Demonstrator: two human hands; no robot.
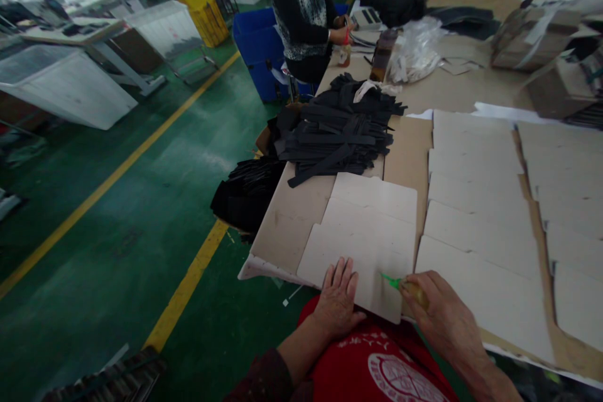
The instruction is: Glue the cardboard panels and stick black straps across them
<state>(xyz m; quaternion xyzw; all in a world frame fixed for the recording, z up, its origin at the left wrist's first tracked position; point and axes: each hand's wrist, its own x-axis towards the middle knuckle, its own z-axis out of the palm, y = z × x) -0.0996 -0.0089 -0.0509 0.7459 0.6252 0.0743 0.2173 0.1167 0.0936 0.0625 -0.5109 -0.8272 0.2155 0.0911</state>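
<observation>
My left hand (338, 296) lies flat with fingers spread on the near edge of a pale cardboard sheet (362, 251). My right hand (436, 311) is closed around a small tool with a green tip (392, 281), whose point touches the same sheet. More pale sheets (471, 201) lie overlapped in rows to the right on the brown table (405, 157). A heap of black strips (336, 132) sits beyond the sheet, spilling over the table's left edge.
A person in dark clothes (301, 6) works at the far end of the table beside a blue bin (257, 44). Plastic bags (417, 50) and boxes (532, 38) crowd the back. White bins (66, 85) stand on the green floor with yellow lines (188, 282).
</observation>
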